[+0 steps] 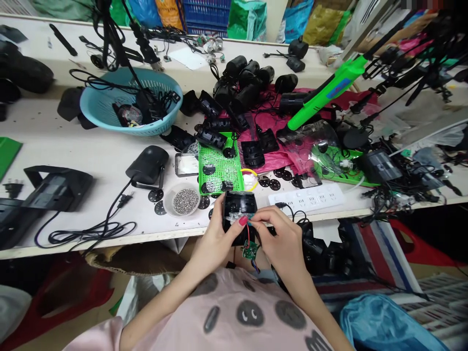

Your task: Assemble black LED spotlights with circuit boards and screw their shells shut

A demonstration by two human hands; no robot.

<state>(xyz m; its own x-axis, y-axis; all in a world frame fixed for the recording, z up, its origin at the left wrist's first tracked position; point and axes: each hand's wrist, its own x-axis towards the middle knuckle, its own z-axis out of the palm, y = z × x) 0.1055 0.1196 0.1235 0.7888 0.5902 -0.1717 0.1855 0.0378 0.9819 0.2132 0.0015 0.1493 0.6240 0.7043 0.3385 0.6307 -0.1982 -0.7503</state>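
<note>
Left hand (pixel 215 236): I saw it grasping a black housing (pixel 239 197), thumb over a clear part (pixel 234 215).
Right hand (pixel 281 236): its fingertips were pinched at the clear part's right end; I couldn't tell on what exactly.
Housing: between the 2 hands, by the bench (pixel 98 151) edge, interior exposed.
Circuit board (pixel 250 250): just below the fingertips, a red wire (pixel 248 234) running up from it.
Done: I judged the clear part placed in the housing.
Remaining: board not yet inside, housing not yet closed.
Metal parts (pixel 185 201): in a bowl (pixel 168 202) beyond the left hand.
Green tray (pixel 201 170): straight beyond both hands.
</note>
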